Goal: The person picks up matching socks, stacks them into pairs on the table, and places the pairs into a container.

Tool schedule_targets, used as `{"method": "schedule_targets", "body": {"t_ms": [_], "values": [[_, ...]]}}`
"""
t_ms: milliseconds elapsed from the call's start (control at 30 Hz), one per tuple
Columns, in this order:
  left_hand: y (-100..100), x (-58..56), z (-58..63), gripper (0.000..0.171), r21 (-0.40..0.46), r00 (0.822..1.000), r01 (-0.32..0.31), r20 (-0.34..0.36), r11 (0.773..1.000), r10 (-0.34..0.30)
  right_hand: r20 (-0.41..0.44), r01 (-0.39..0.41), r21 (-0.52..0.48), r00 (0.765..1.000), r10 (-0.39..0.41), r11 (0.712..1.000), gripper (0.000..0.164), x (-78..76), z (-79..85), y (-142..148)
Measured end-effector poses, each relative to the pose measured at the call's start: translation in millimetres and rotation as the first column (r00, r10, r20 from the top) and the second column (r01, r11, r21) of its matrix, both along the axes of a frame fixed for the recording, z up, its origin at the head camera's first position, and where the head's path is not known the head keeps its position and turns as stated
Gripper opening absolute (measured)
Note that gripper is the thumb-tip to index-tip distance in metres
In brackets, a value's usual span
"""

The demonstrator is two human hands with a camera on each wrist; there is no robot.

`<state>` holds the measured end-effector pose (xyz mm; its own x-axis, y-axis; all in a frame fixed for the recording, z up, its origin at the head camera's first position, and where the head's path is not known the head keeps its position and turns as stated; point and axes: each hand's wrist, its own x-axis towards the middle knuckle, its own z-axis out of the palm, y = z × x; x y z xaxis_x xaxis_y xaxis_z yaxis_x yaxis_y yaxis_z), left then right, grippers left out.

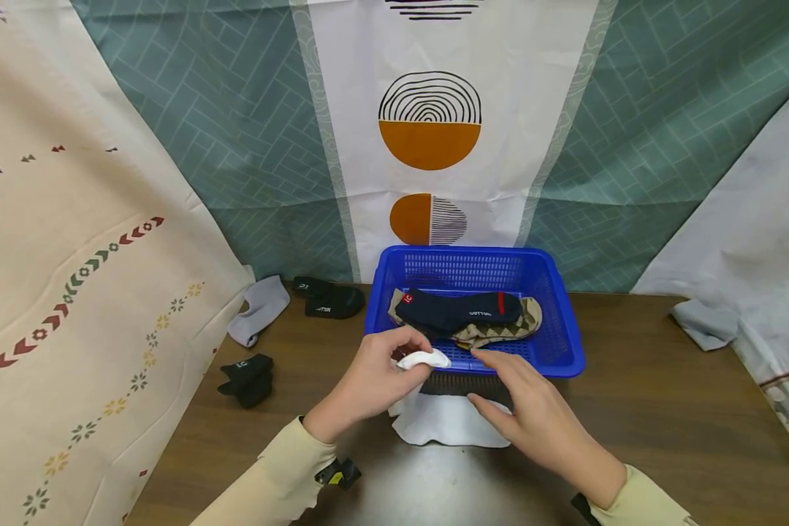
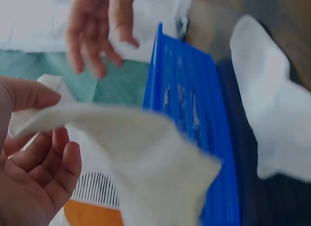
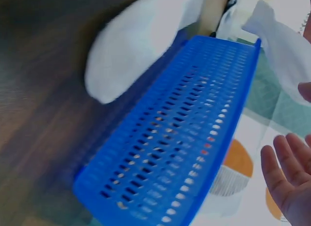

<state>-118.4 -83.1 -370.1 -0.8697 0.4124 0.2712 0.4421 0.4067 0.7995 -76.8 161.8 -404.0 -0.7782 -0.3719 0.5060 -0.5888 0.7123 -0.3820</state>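
My left hand point(image 1: 375, 376) pinches a white sock point(image 2: 141, 143) between thumb and fingers, over the front rim of a blue plastic basket point(image 1: 570, 321). In the left wrist view the sock hangs down limp from the grip. To its right, my right hand point(image 1: 542, 420) holds nothing, fingers spread and slightly bent, apart from the sock. A second white sock point(image 1: 450, 425) lies flat on the table in front of the basket. Inside the basket, a navy sock point(image 1: 456, 310) with red marks rests across beige patterned socks point(image 1: 500, 336).
Left of the basket lie a light grey sock point(image 1: 263, 310), a black sock point(image 1: 332, 299) and another black sock point(image 1: 248, 380). A grey sock point(image 1: 705, 325) sits at the far right of the wooden table point(image 1: 644, 409). Patterned cloths point(image 1: 427, 44) hang behind and beside it.
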Motion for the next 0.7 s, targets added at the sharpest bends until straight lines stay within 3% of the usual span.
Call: {"method": "schedule_targets", "body": {"t_ms": [167,333,433,533,633,700], "values": [[18.0,3.0,1.8,0.012,0.009,0.984,0.175,-0.026,0.984,-0.175,-0.007,-0.055,-0.049,0.998,0.054,0.997,0.076,-2.8,9.0,-8.9],[32.1,5.5,0.2,0.013,0.016,0.965,0.254,-0.074,0.967,-0.252,0.038,-0.082,-0.086,0.996,0.085,0.993,0.069,-3.0,10.5,-13.5],[36.8,6.5,-0.9,0.016,0.035,0.963,0.257,-0.094,0.966,-0.253,0.039,-0.066,-0.101,0.997,0.071,0.993,0.065,-3.5,10.4,-13.6],[38.1,6.1,-3.2,0.031,0.055,0.973,0.219,-0.085,0.974,-0.214,0.01,-0.037,-0.139,0.999,0.038,0.99,0.061,-4.7,12.2,-12.0],[37.6,4.2,-7.8,0.055,0.071,0.983,0.181,-0.006,0.981,-0.181,-0.001,-0.011,-0.196,1.0,0.011,0.981,0.055,-6.7,16.6,-10.0],[37.6,2.3,-13.5,0.067,0.07,0.981,0.18,0.061,0.981,-0.185,0.01,-0.001,-0.237,1.0,0.004,0.972,0.05,-7.8,20.1,-9.2]]}}
